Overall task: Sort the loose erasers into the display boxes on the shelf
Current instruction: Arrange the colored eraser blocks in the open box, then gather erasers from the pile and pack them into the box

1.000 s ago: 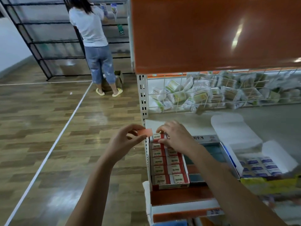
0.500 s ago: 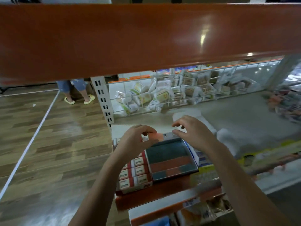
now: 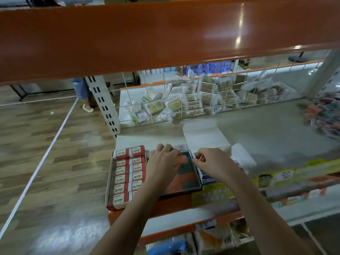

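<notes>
Left hand (image 3: 165, 162) presses flat, fingers straight, inside the middle display box (image 3: 185, 181) at the shelf (image 3: 276, 137) front edge, apparently seating an eraser; right hand (image 3: 211, 162) pinches its rim, steadying it.

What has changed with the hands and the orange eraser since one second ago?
The left hand carried the orange eraser rightward from beside the red box and now lies over the middle box; the eraser is hidden. The right hand shifted to that box's right edge. The boxes stayed put.

a shop: orange-edged shelving (image 3: 165, 34), wire basket (image 3: 184, 100) of packaged goods, boxed erasers (image 3: 127, 173) on display.
</notes>
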`<state>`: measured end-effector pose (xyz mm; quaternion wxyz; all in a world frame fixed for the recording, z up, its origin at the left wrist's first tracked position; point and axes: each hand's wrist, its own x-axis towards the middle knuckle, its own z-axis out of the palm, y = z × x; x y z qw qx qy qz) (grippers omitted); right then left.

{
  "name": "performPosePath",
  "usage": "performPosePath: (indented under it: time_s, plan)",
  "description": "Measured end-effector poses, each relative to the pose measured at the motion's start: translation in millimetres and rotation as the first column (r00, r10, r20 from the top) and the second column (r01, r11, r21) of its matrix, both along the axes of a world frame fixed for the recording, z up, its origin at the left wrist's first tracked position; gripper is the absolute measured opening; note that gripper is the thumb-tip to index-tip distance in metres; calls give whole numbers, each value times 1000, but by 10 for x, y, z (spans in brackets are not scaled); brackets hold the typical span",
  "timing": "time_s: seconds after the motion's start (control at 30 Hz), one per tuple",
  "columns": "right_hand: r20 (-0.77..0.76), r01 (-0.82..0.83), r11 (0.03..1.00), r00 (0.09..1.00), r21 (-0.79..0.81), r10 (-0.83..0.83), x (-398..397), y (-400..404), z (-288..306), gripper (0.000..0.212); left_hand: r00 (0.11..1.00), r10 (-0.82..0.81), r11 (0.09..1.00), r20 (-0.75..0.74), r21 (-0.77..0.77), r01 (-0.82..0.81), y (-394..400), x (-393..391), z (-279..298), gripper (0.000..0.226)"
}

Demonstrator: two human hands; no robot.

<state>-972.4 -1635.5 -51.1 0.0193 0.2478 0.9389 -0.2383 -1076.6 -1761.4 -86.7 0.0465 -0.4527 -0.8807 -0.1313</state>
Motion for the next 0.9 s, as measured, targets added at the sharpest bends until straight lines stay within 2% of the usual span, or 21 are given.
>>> performPosePath:
  time_s: [0.37, 0.5, 0.6, 0.7, 0.77, 0.9]
  plan:
    - [-37, -37, 999, 999, 26, 38, 24, 59, -71, 23, 997, 64, 997, -50, -37, -66, 153, 87, -79, 28]
    - [-126, -20, 1000, 992, -12, 18, 55, 33, 48, 24, 1000, -16, 994, -19, -104, 13, 183, 22, 34, 32]
    - [-186, 22, 997, 982, 75, -8, 129, 196, 208, 25, 995, -92, 984, -36, -154, 85, 272, -107, 278, 28]
    - [-249, 123, 978, 965, 166, -79, 298, 494, 307, 22, 987, -123, 987, -103, -114, 111, 506, -142, 575, 28]
    - [-282, 171, 963, 953, 206, -108, 454, 701, 323, 26, 979, -153, 985, -138, -96, 140, 741, -37, 709, 29]
    - [-276, 251, 923, 946, 291, -171, 906, 1142, 272, 37, 960, -252, 968, -118, -30, 250, 1344, 445, 760, 31]
